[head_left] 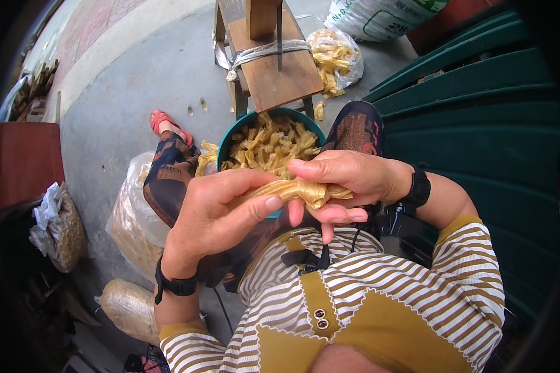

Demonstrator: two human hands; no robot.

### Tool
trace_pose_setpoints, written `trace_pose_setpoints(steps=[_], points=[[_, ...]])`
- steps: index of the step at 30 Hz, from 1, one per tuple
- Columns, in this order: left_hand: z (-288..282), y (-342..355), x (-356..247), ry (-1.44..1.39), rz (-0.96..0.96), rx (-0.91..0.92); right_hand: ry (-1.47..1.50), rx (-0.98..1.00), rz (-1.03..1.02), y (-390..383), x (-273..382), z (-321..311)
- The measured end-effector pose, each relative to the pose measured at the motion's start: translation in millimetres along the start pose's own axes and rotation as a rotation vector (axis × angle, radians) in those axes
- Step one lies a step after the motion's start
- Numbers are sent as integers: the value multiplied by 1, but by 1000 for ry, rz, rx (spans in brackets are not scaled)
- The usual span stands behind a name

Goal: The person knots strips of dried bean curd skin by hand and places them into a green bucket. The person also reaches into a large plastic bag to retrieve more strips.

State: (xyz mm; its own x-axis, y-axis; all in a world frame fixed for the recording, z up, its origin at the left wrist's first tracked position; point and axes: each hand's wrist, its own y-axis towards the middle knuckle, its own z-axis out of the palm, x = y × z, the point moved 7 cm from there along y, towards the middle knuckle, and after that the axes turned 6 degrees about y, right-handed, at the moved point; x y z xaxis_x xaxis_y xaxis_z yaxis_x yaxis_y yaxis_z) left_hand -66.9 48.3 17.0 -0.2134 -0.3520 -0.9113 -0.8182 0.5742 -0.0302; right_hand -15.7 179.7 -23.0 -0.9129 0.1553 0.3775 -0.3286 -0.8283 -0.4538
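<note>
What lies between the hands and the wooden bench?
In the head view, a teal tub of yellow strips lies between them.

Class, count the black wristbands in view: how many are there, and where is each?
2. One wristband circles the wrist of the left hand; the other wristband circles the wrist of the right hand. Both show plainly.

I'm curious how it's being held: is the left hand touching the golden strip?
Touching. The head view shows the left hand pinching the golden strip, which comes out from between its thumb and forefinger.
</note>
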Motion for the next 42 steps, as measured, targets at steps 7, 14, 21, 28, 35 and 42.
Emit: trace_pose_setpoints(steps=[7, 14, 21, 28, 35, 42], points=[[6, 22, 1, 84, 59, 23, -1303, -325, -622, -13, 57, 1], [3, 25, 2, 109, 166, 16, -995, -290, -202, -27, 45, -17], [-24, 102, 41, 76, -75, -113, -1128, -784, -757, -32, 126, -55], [-24, 139, 40, 319, 45, -381, -1208, -1088, -813, -28, 152, -89], [-31, 108, 62, -168, -192, -261, -1744, -1044, -869, -43, 134, -31], [-4, 57, 6, -518, -314, 96, -642, -695, -1064, -28, 108, -18]])
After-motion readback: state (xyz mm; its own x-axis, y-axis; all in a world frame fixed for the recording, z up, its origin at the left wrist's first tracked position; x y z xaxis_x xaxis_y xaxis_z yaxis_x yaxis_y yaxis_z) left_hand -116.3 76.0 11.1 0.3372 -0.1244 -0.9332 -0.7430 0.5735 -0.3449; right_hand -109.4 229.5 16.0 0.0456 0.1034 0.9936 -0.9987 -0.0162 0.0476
